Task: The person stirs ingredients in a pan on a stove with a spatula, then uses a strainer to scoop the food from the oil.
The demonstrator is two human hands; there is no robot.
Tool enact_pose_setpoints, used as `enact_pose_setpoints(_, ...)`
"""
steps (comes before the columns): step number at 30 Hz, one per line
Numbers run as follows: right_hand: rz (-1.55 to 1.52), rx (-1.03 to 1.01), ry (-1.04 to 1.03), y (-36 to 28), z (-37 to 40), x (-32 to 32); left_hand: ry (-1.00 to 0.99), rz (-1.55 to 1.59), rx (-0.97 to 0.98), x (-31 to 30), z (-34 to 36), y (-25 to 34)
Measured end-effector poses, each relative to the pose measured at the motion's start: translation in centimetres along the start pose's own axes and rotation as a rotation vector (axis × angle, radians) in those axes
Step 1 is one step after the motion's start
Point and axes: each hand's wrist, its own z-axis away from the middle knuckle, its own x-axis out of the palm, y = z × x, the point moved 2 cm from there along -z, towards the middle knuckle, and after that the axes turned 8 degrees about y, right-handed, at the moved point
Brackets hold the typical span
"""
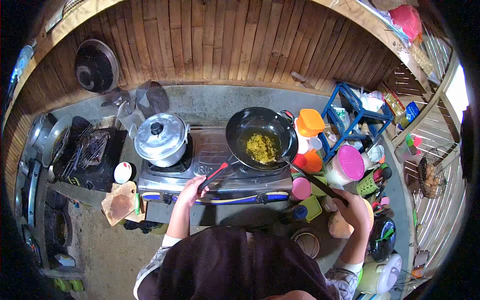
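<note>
A black wok (pixel 245 127) sits on the right burner of the stove (pixel 207 150), with a yellow-green mash (pixel 261 148) in its middle. My left hand (pixel 190 191) is closed on the red and black handle (pixel 214 176) of the wok, in front of the stove. In my right hand (pixel 354 210) is the dark handle of a spatula (pixel 320 185), which reaches left to the wok's rim, its tip at the mash's edge. A lidded silver pot (pixel 161 139) stands on the left burner.
Right of the stove stand an orange container (pixel 310 123), a blue rack (pixel 356 112) and a pink-lidded tub (pixel 350 164). At the left are a cutting board (pixel 119 204), a red and white round item (pixel 123 172) and a grill rack (pixel 92 147).
</note>
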Motion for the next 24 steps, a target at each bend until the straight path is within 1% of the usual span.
enact_pose_setpoints(2, 0.113, 0.074, -0.013, -0.3, 0.3, -0.7, -0.001, -0.009, 0.003, -0.1, -0.1, -0.2)
enact_pose_setpoints(3, 0.113, 0.072, -0.012, -0.2, 0.2, -0.7, -0.002, -0.019, 0.005, -0.1, -0.2, -0.2)
enact_pose_setpoints(6, 0.090, 0.025, 0.039, 0.3, 0.1, -0.3, -0.002, -0.028, 0.012, 0.2, 0.2, 0.2)
enact_pose_setpoints(8, 0.018, -0.028, 0.067, 1.0, -0.3, 0.8, 0.004, -0.036, 0.016, 0.4, 0.6, 0.5)
enact_pose_setpoints(12, -0.045, -0.019, 0.010, 1.9, -1.3, 3.2, 0.010, -0.046, 0.037, 0.4, 0.4, 0.2)
enact_pose_setpoints(14, -0.083, -0.065, 0.057, 1.5, -1.7, 4.4, 0.019, -0.038, 0.038, 0.5, 0.5, 0.1)
enact_pose_setpoints(15, -0.080, 0.015, -0.006, 1.4, -2.0, 5.0, 0.036, -0.068, 0.036, 0.7, 0.7, 0.3)
enact_pose_setpoints(16, -0.082, 0.007, -0.009, 1.2, -2.2, 5.6, 0.053, -0.098, 0.034, 0.8, 0.8, 0.4)
enact_pose_setpoints(18, -0.013, 0.067, 0.015, 1.0, -2.5, 6.7, 0.065, -0.137, 0.032, 0.8, 0.8, 0.3)
enact_pose_setpoints(20, -0.005, 0.046, 0.021, 0.4, -2.9, 7.2, 0.073, -0.220, 0.042, 0.6, 0.5, -0.1)
enact_pose_setpoints(21, -0.034, 0.058, 0.009, 1.0, -3.3, 8.1, 0.064, -0.202, 0.058, 0.1, -0.3, -0.9)
enact_pose_setpoints(24, -0.090, 0.066, 0.011, 1.7, -4.6, 10.1, 0.065, -0.205, 0.071, 0.2, -0.2, -0.9)
